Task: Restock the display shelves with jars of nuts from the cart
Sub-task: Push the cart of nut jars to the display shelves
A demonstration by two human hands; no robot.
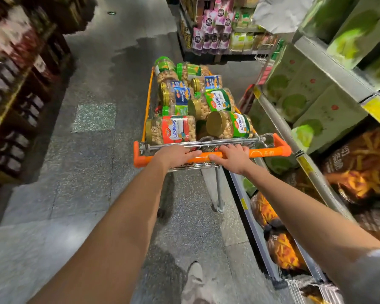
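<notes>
Head view: the left grip (176, 155) is closed over the orange handle (267, 153) of the cart (148, 93), left of the bar's middle. The right grip (233, 157) clasps the same bar just beside it, knuckles up, thumb pointing left. The jars (173, 130) of nuts lie heaped on their sides in the cart. Shelves (329, 62) with green boxes (305, 102) stand close on the right. The cart stands on the grey floor (92, 150).

Centre: orange plastic cart handle (266, 152); clear red-labelled cashew jar (173, 129); green-labelled, gold-lidded jar (232, 126); blue-labelled jars (179, 95). Upper right: pale green cardboard boxes (312, 99). Left: speckled grey stone floor (92, 150).
</notes>
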